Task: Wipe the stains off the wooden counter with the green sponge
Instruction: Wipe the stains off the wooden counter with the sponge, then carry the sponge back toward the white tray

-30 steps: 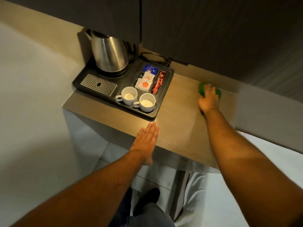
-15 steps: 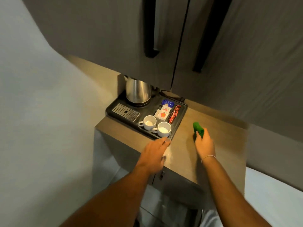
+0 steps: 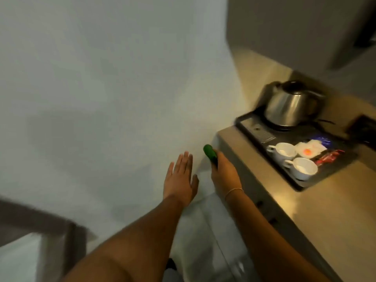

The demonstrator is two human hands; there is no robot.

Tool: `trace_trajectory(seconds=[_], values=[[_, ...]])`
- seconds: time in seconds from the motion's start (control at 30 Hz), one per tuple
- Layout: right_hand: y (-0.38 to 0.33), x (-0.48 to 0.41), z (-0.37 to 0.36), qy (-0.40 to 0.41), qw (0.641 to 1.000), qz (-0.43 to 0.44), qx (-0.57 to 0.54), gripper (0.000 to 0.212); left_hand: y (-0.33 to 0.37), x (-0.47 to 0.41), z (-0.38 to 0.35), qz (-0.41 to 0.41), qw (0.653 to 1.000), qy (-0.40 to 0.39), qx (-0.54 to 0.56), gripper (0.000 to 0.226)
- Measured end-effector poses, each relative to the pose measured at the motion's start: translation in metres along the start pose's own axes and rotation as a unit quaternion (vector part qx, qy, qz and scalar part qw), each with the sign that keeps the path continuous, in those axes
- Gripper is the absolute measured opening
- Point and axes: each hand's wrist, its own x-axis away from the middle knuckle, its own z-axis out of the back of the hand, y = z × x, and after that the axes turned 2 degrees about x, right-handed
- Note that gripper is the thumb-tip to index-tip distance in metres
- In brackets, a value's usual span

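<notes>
A person's right hand [image 3: 223,174] grips the green sponge [image 3: 210,153], fingers closed around it so one rounded end pokes out beyond the knuckles, held in the air just off the left end of the wooden bench [image 3: 329,210] and not touching its top; a thin bracelet [image 3: 233,191] circles that wrist. The left hand [image 3: 180,180] is spread flat and empty beside it, fingers apart, in front of the pale wall [image 3: 112,88]. On the bench to the right sits a black tray [image 3: 293,183] carrying a steel kettle [image 3: 289,107], two white cups [image 3: 283,152] side by side, and a cluster of sachets [image 3: 311,149], all blurred
</notes>
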Motion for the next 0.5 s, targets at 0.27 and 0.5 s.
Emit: trace_trajectory(seconds=[0.27, 0.5], values=[[-0.083, 0.080, -0.203, -0.297, 0.949, 0.100, 0.040, 0.033, -0.182, 0.158, -0.014, 0.208, 0.978, -0.027, 0.012, 0.073], [-0.161, 0.177, -0.370, -0.476, 0.861, 0.145, 0.105, 0.034, -0.326, 0.302, -0.036, 0.363, 0.930, -0.018, 0.056, 0.074]])
